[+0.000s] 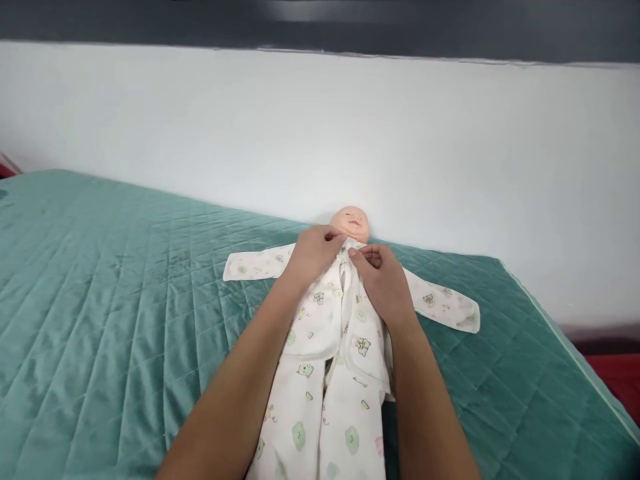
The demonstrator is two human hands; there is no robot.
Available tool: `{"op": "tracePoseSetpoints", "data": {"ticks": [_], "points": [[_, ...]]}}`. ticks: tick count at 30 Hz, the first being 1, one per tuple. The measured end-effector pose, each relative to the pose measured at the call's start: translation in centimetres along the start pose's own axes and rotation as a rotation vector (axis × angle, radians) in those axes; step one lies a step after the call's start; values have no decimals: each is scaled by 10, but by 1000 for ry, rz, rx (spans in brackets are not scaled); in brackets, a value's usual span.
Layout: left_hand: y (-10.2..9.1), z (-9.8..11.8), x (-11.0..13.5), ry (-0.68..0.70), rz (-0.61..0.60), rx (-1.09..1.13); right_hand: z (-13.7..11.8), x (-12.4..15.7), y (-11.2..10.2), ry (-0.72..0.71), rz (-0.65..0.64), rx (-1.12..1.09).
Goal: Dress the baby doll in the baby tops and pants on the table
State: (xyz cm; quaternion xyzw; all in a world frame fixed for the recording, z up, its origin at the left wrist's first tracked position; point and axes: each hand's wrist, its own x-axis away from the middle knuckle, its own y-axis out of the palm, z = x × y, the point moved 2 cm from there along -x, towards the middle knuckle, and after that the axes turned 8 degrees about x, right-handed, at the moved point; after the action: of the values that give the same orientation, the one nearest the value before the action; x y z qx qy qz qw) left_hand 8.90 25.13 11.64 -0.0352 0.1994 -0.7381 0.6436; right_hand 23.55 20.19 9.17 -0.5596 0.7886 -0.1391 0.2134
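Note:
A baby doll [353, 221] lies on its back on a teal quilted bed cover [115, 287], head toward the wall. It wears a white printed sleepsuit [325, 373] with sleeves spread to both sides. My left hand [313, 253] is closed on the suit's left collar edge, just below the doll's chin. My right hand [383, 280] pinches the right collar edge beside it. The two front flaps of the suit lie slightly apart down the chest.
A white wall [320, 133] runs right behind the doll's head. The bed's right edge [570, 347] slopes down toward a red floor area [617, 380]. Wide quilted surface stretches to the left.

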Motion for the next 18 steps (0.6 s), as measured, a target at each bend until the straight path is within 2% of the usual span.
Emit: {"op": "tracePoseSetpoints", "data": {"ticks": [6, 12, 18], "points": [[-8, -3, 2, -26, -35, -74, -7, -7, 2, 57, -44, 232], [-7, -7, -1, -25, 19, -34, -17, -22, 7, 15, -44, 463], [-4, -7, -3, -21, 22, -31, -12, -26, 4, 20, -8, 505]]}}
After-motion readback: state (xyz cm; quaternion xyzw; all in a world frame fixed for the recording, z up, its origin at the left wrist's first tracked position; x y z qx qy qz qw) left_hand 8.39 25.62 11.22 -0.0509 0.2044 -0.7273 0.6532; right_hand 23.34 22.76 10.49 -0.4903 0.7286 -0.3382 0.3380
